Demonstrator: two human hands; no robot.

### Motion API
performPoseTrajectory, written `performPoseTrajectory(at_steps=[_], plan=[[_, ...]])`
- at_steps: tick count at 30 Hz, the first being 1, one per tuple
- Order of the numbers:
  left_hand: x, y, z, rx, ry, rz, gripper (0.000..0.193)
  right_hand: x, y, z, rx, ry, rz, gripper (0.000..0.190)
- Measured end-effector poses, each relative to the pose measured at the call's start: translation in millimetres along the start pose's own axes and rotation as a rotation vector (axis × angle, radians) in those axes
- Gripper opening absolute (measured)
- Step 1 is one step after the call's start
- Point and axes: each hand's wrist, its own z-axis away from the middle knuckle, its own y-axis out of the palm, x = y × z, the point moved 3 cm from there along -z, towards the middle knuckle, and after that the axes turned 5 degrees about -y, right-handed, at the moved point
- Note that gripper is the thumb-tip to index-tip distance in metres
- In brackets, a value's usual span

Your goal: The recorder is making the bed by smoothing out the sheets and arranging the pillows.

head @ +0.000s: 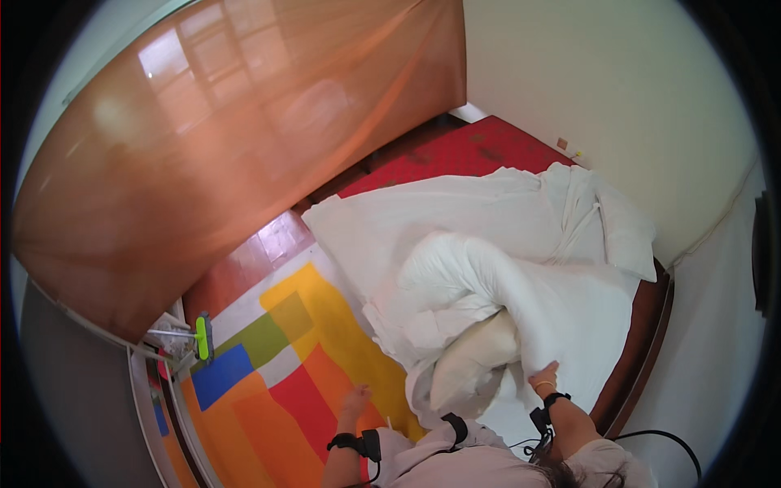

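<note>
A white duvet or cover (pixel 509 280) lies bunched in thick folds on the bed in front of me. At its near right side my right hand (pixel 543 376) grips the white fabric. Inside the folds a cream-coloured padded item (pixel 479 360), perhaps a pillow or quilt, is partly visible; the cover hides the rest. My left hand (pixel 356 399) hangs over the multicoloured floor mat, apart from the bedding, with nothing visible in it and its fingers loosely bent. Under the duvet a white sheet (pixel 372 222) spreads towards the bed's far end.
A red patterned mattress (pixel 451 152) shows beyond the sheet. One white pillow (pixel 625 238) rests by the wall. The dark wooden bed frame (pixel 640 335) edges the right side. A colour-block mat (pixel 293 378), a green-headed mop (pixel 202 337) and an orange curtain (pixel 244 134) stand left.
</note>
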Motion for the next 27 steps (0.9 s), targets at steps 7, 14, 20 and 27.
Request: performPoseTrajectory(at_steps=[7, 14, 20, 27], plan=[[-20, -81, -113, 0.207, 0.013, -0.173, 0.042, 6, 19, 14, -0.301, 0.287, -0.034, 0.050], [29, -244, -250, 0.106, 0.069, -0.258, 0.039, 137, 63, 60, -0.383, 0.546, -0.126, 0.059], [3, -334, -340, 0.050, 0.122, -0.426, 0.042, 271, 87, 95, -0.418, 0.420, -0.072, 0.056], [-61, -311, -436, 0.350, 0.147, -0.408, 0.037, 322, 96, 36, -0.620, 0.319, 0.035, 0.030]])
